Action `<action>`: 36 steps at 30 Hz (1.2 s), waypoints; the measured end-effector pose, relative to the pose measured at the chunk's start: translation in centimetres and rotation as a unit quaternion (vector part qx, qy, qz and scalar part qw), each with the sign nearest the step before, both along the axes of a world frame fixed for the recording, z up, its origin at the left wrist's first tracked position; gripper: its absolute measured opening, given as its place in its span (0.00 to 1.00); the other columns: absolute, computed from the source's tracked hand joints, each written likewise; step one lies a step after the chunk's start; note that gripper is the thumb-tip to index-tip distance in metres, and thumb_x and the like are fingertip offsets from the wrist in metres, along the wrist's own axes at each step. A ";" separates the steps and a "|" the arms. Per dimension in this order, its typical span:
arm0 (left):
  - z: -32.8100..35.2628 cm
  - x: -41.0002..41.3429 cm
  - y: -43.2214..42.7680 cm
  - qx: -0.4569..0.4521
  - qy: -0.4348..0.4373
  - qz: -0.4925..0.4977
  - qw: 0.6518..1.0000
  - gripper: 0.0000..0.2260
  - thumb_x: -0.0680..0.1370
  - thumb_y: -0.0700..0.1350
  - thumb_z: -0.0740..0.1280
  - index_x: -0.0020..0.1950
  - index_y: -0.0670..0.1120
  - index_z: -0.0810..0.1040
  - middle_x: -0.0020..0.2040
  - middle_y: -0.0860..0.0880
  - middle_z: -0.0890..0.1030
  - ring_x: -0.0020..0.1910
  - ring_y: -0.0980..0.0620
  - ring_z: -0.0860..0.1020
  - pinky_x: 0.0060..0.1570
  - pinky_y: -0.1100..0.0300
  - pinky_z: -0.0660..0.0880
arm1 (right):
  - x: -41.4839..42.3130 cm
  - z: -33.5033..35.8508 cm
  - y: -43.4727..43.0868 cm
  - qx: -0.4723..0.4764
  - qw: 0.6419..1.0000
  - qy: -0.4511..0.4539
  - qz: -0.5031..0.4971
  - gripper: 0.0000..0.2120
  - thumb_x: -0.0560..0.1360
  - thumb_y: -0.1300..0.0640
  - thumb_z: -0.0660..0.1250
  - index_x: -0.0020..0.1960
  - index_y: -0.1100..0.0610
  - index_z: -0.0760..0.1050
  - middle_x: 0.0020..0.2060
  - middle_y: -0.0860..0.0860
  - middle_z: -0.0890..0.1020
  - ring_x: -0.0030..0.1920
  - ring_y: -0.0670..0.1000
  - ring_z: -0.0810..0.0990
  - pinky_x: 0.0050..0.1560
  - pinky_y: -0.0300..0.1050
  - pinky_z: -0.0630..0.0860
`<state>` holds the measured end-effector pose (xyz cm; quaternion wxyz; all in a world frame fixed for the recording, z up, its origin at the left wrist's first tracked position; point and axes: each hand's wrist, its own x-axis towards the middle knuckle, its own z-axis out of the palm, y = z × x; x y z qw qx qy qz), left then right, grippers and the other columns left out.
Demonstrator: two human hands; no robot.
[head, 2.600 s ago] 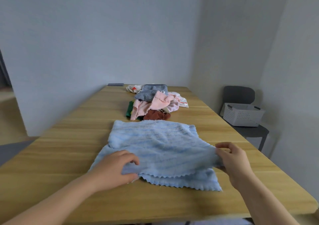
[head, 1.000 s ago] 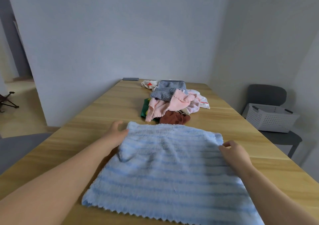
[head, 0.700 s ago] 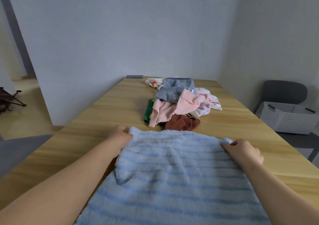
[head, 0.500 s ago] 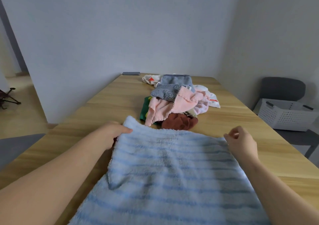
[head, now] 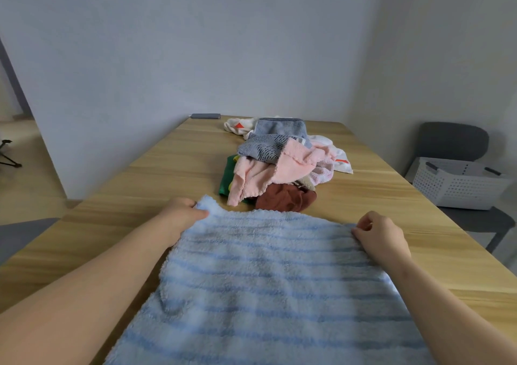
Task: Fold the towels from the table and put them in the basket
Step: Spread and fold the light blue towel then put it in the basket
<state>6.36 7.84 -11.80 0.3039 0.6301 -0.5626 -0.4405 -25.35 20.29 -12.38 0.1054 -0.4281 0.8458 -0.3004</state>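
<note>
Here: a blue striped towel [head: 265,280] lies spread on the wooden table [head: 167,168], its near part running out of the bottom of the view. The left hand [head: 183,213] is at the far-left corner, fingers curled over and pinching the fluffy corner, which stands up slightly past the knuckles. The right hand [head: 382,234] is at the far-right corner, fingers bent inward, thumb and forefinger closed on the towel's edge. Both forearms lie along the towel's sides, the right one over the cloth. Just beyond the far edge sits the pile of towels [head: 279,157], unfolded and heaped. A pink towel [head: 279,168] is draped across the top, grey-blue ones are behind it, green shows underneath at the left, and white with orange marks at the back. A rust-brown cloth [head: 285,199] is nearest the blue towel; I cannot tell whether they touch. The white perforated basket [head: 458,188] rests on a grey chair [head: 453,140] to the right of the table, well apart from the towel. A small dark flat object [head: 205,116] lies at the table's far end by the wall.
</note>
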 end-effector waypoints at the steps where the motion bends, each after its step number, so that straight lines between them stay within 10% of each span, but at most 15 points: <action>1: 0.0 -0.1 0.1 -0.007 -0.004 -0.008 1.000 0.04 0.77 0.40 0.67 0.45 0.39 0.75 0.44 0.41 0.73 0.36 0.51 0.68 0.34 0.61 0.63 | 0.0 0.0 0.1 0.008 1.000 0.002 -0.001 0.04 0.73 0.54 0.66 0.44 0.52 0.72 0.45 0.53 0.80 0.50 0.58 0.76 0.51 0.50 0.73; 6: -0.3 -0.5 0.2 -0.036 -0.022 -0.009 0.999 0.05 0.78 0.41 0.65 0.51 0.43 0.70 0.46 0.44 0.73 0.46 0.46 0.71 0.45 0.57 0.67 | 0.4 0.1 -0.1 0.031 0.998 0.011 0.049 0.07 0.74 0.54 0.66 0.52 0.50 0.76 0.43 0.50 0.76 0.53 0.58 0.77 0.52 0.47 0.71; 13: 0.0 -0.7 0.0 -0.089 0.047 0.029 0.995 0.08 0.78 0.43 0.66 0.51 0.43 0.67 0.49 0.41 0.74 0.45 0.45 0.74 0.44 0.52 0.72 | 0.0 1.7 0.6 -0.222 0.974 0.031 -0.008 0.10 0.76 0.65 0.63 0.52 0.58 0.81 0.48 0.56 0.82 0.50 0.56 0.78 0.44 0.38 0.63; 24: 0.0 -1.4 -1.9 0.015 0.004 -0.010 1.000 0.25 0.74 0.43 0.71 0.68 0.37 0.70 0.63 0.39 0.75 0.59 0.43 0.75 0.58 0.54 0.71 | -2.5 -0.5 -1.9 0.067 0.994 -0.051 -0.070 0.27 0.75 0.45 0.61 0.70 0.56 0.64 0.64 0.58 0.73 0.65 0.63 0.68 0.63 0.54 0.68; 29: 0.7 -1.0 -2.3 0.031 0.020 -0.013 0.999 0.16 0.73 0.36 0.71 0.60 0.34 0.76 0.54 0.36 0.79 0.51 0.41 0.78 0.55 0.48 0.75 | -2.9 -0.2 -2.3 0.069 0.995 -0.058 -0.039 0.11 0.72 0.52 0.67 0.47 0.59 0.74 0.38 0.53 0.78 0.47 0.58 0.76 0.52 0.50 0.74; 36: 0.2 -1.0 -1.8 -0.001 -0.014 -0.052 0.999 0.09 0.76 0.48 0.68 0.42 0.46 0.72 0.47 0.42 0.74 0.44 0.46 0.73 0.46 0.57 0.67 | -2.8 0.6 -0.6 -0.042 0.992 -0.110 -0.037 0.07 0.76 0.54 0.64 0.52 0.55 0.74 0.39 0.52 0.78 0.39 0.55 0.77 0.39 0.45 0.73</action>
